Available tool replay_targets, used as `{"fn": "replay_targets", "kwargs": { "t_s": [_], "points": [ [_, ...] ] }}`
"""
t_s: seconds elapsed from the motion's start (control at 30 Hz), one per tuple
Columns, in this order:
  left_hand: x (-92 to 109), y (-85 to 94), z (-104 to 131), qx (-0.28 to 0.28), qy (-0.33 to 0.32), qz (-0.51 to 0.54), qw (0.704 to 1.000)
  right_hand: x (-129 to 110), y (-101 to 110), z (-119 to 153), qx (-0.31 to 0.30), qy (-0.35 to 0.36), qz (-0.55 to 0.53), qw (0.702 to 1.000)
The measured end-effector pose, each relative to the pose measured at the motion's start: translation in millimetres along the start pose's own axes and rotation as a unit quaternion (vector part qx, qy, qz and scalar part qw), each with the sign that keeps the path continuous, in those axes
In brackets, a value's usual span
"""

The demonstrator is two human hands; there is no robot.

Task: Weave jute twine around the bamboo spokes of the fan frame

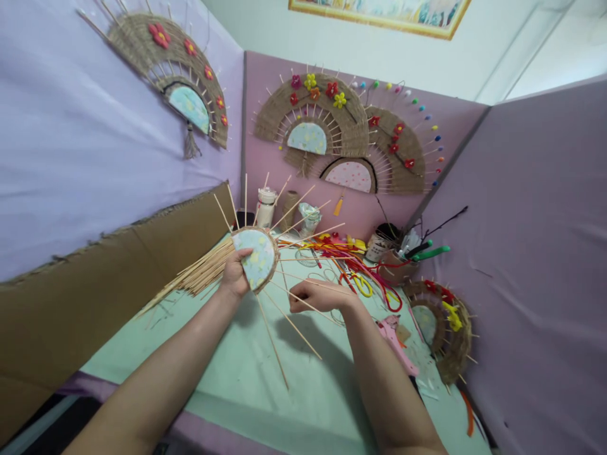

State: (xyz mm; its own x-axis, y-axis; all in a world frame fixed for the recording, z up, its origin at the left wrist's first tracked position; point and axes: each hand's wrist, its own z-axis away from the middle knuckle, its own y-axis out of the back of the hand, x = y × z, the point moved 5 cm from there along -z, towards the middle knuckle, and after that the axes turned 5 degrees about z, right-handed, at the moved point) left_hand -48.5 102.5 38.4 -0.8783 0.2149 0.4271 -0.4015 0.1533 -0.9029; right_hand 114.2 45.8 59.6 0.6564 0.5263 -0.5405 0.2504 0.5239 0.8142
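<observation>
A half-round piece covered in pale blue and yellow patterned material has thin wooden sticks fanning out from its curved edge. My left hand grips its flat side, thumb on the front. To the right of the piece, my right hand is closed with its fingers curled, beside and behind some of the sticks. Whatever those fingers hold, if anything, is hidden. Thin cord lies in loops near that hand on the pale green table.
Behind my left hand lies a bundle of sticks. A white bottle, twine spool, yellow scissors, red pipe cleaners, pink glue gun and pot stand or lie around. Decorated woven fans hang behind; cardboard borders the left.
</observation>
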Motion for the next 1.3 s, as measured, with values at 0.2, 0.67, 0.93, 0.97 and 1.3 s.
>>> {"fn": "replay_targets", "kwargs": {
  "t_s": [0.2,0.67,0.93,0.97,1.3],
  "points": [
    [-4.1,-14.9,9.1,-0.081,0.036,-0.006,0.996,-6.3,-6.0,-3.1,-0.029,0.015,-0.021,0.999],
    [-0.4,-7.9,7.4,-0.027,0.037,-0.009,0.999,8.4,1.0,3.2,-0.024,0.001,-0.055,0.998],
    [7.7,-0.6,5.3,0.013,0.011,-0.028,0.999,31.6,26.2,34.0,0.053,-0.038,-0.162,0.985],
    [8.5,-0.7,5.3,0.011,0.01,-0.03,0.999,36.2,31.5,41.0,0.076,-0.041,-0.178,0.98],
    [6.2,-0.1,4.2,0.043,-0.001,-0.038,0.998,40.4,78.1,100.2,0.429,-0.048,-0.238,0.87]
  ]
}}
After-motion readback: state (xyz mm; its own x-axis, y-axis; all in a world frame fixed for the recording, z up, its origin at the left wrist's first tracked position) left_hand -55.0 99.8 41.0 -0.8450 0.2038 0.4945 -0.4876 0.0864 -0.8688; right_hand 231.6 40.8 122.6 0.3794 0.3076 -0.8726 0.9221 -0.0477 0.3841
